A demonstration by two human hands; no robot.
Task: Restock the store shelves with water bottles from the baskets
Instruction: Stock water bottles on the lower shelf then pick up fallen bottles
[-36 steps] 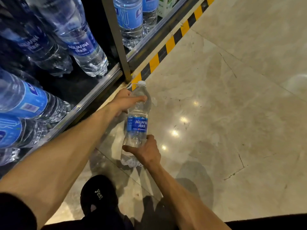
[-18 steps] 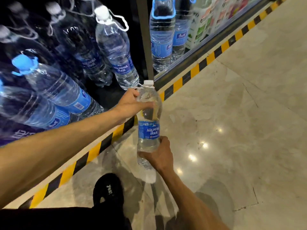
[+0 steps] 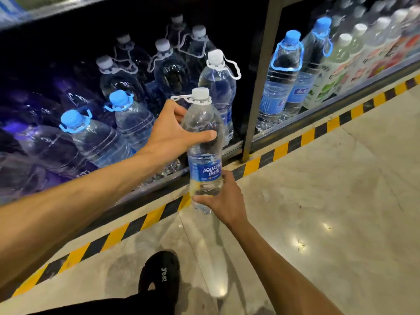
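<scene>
Upright before the shelf [image 3: 204,164], the water bottle [image 3: 205,155] is gripped by left hand [image 3: 175,135] at its shoulder, right hand [image 3: 223,201] curled round its base.

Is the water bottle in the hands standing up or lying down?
Standing up. The bottle has its white cap on top; the left hand grips its upper part, the right hand its base.

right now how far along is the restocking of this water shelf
Done: the bottom shelf already holds rows of white-capped bottles and blue-capped bottles. In hand: one Aquafina bottle, upright before the shelf, left hand at its shoulder, right hand near its base. Left: setting it on the shelf; no basket shows, so the remainder is unknown.
</scene>
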